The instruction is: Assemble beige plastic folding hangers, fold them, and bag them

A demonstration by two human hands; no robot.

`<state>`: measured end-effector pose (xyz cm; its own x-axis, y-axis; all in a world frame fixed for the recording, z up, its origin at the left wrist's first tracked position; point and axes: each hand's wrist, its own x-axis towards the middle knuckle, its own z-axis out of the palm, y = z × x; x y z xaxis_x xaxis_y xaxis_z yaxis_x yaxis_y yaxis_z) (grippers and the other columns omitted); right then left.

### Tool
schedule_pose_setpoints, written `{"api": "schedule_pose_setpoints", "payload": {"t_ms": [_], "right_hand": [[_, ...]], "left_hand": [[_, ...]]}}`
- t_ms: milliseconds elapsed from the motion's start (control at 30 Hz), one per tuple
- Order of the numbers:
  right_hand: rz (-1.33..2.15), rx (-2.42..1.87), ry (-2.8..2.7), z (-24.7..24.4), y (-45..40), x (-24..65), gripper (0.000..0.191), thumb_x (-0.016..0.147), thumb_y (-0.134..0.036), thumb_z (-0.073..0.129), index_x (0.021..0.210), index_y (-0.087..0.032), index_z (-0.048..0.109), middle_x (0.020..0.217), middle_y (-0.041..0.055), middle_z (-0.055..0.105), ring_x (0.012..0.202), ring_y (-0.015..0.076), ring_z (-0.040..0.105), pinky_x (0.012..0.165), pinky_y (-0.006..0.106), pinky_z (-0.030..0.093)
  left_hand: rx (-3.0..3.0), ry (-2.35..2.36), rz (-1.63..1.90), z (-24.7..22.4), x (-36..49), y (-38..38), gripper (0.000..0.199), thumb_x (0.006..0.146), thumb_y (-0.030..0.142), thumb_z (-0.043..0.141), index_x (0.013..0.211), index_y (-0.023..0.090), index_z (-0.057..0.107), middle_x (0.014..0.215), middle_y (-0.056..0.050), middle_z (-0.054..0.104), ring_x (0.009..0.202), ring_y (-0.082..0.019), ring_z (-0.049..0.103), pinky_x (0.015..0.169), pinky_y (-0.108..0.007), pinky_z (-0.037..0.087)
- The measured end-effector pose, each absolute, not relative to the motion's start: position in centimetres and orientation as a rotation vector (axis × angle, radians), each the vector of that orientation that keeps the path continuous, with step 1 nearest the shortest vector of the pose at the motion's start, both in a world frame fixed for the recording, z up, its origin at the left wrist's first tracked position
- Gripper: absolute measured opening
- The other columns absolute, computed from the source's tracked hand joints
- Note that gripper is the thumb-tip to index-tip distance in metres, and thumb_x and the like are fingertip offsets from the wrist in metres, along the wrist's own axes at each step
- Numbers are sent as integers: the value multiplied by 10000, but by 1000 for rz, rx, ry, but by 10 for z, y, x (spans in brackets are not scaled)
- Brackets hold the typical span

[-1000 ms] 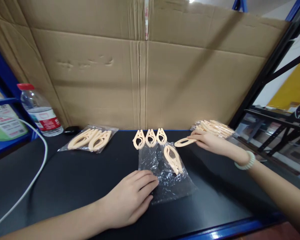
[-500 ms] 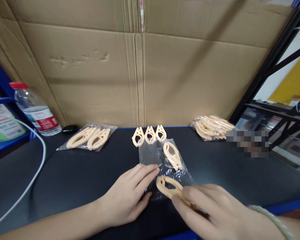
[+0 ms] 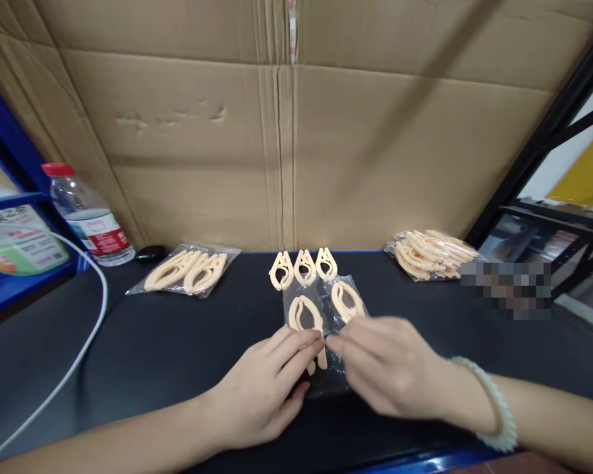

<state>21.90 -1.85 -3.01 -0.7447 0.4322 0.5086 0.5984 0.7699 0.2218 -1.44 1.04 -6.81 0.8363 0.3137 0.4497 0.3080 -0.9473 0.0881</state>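
Observation:
A cream clothes peg lies with its loop on a clear plastic bag. My left hand rests over this peg's lower part, its fingers stretched out and thumb apart. Close to those fingertips, my right hand has its fingers pinched together at what looks like the edge of the bag. The pinch itself is partly hidden. A second peg lies on the bag's right part, its lower end hidden by my right hand. Behind them stand out three loose pegs side by side on the black table.
Two bagged pegs lie at the left, near a black object and a red-capped water bottle. A fuller bag of pegs sits at the right. A white cable crosses the left side; cardboard stands behind.
My right hand has moved left and forward; the peg it held now lies on the bag, let go. My left hand stays nearly in place, now over that peg. The view has shifted slightly.

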Motion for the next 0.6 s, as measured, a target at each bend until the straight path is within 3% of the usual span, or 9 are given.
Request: {"api": "schedule_pose_setpoints", "payload": {"t_ms": [67, 167, 267, 333, 467, 600], "right_hand": [[-592, -864, -2420, -18, 13, 233, 210, 901, -120, 432, 876, -120, 640, 710, 57, 586, 669, 185, 512, 583, 308, 464], [-527, -1034, -2541, -15, 85, 254, 272, 917, -99, 416, 1101, -112, 616, 1001, 115, 653, 974, 229, 545, 827, 371, 487], [-439, -1107, -2748, -32, 150, 267, 451, 875, -15, 415, 1299, -131, 517, 1351, 153, 524, 1186, 248, 476, 917, 407, 457], [-428, -1113, -2791, -45, 177, 271, 545, 816, 21, 469, 1334, -147, 498, 1428, 166, 449, 1226, 269, 458, 917, 416, 455], [-409, -1123, -2811, -56, 191, 277, 420, 835, -38, 500, 1232, -144, 584, 1347, 184, 514, 1191, 277, 496, 898, 412, 455], [-351, -1143, -2837, -41, 177, 293, 274, 781, -98, 591, 1046, -133, 651, 1082, 148, 635, 1040, 264, 574, 838, 375, 472]], "left_hand": [[3003, 512, 728, -67, -14, 10, 454, 853, 84, 491, 1304, 109, 446, 1279, -150, 565, 1085, -263, 540, 864, -385, 544], [3031, 492, 734, -65, -13, 10, 387, 860, 92, 492, 1245, 119, 501, 1228, -130, 609, 1032, -254, 569, 820, -382, 546], [3109, 446, 744, -62, -14, 10, 323, 865, 103, 497, 1182, 128, 559, 1230, -117, 622, 1019, -268, 574, 791, -406, 535], [3131, 401, 740, -61, -14, 9, 266, 858, 104, 504, 1103, 138, 602, 1240, -107, 621, 1039, -273, 568, 793, -412, 527], [3140, 363, 781, -63, -16, 8, 199, 845, 107, 519, 1002, 129, 640, 1232, -106, 627, 1084, -280, 558, 839, -413, 522], [3130, 443, 838, -65, -14, 9, 219, 851, 116, 505, 1022, 108, 641, 1177, -131, 646, 1069, -287, 581, 834, -404, 548]]}}
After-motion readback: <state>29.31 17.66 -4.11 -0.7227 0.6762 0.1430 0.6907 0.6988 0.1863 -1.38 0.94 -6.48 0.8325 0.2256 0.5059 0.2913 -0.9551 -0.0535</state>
